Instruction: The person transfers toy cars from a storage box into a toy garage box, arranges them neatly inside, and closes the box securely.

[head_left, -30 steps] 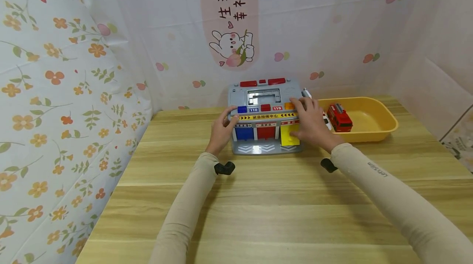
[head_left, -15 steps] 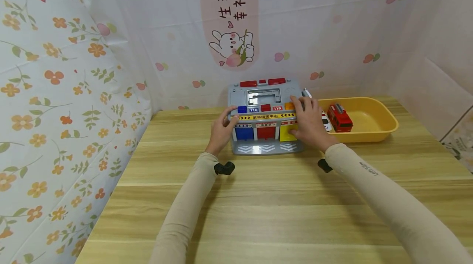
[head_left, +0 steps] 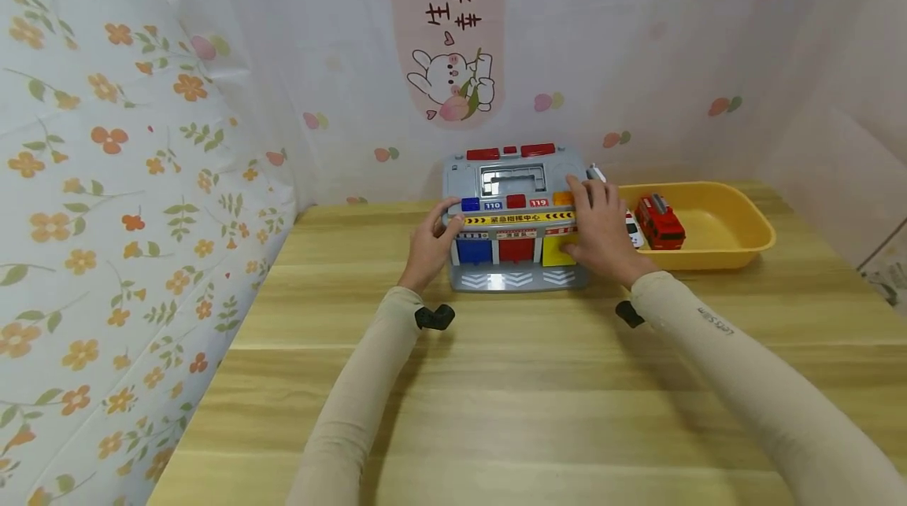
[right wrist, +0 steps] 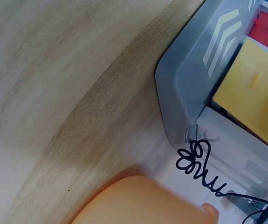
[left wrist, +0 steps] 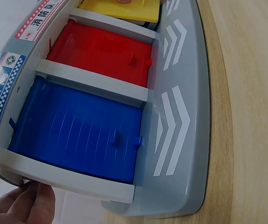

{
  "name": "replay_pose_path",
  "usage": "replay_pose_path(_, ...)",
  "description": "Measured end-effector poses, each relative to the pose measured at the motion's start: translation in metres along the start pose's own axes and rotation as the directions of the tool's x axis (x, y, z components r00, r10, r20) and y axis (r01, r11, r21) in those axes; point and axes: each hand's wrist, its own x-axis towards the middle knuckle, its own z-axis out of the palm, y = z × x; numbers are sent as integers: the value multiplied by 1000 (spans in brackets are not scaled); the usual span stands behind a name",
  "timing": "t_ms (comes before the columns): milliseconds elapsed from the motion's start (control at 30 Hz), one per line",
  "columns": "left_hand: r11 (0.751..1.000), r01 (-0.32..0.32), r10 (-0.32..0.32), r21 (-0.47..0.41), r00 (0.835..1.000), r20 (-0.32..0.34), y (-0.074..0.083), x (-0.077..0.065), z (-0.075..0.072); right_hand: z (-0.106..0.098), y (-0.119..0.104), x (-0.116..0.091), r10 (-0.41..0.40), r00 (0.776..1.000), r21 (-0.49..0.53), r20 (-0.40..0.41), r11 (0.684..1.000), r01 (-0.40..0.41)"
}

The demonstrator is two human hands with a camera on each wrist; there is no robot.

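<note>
Squarely facing the viewer, toy garage (head_left: 516,217), long axis crosswise, left fingers (left wrist: 40,203) clamping it, right fingers (head_left: 578,193) apart.

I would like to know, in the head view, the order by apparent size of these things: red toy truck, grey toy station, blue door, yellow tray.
From largest to smallest:
1. Grey toy station
2. Yellow tray, partly hidden
3. Red toy truck
4. Blue door
</note>
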Motion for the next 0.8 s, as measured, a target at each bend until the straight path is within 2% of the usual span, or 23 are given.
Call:
replay_pose_path(300, 1000, 18, -18, 2, 1000, 4, 0, 2, -2, 0, 0, 4, 12, 1000, 13, 2, 1000, -12)
replay_pose_path(500, 1000, 7, -7, -10, 1000, 15, 1, 5, -1, -1, 2, 4, 5, 1000, 9, -20, 1000, -5)
replay_pose_path(800, 1000, 19, -19, -16, 1000, 13, 1, 1, -2, 2, 0, 3, 3, 1000, -10, -22, 1000, -3)
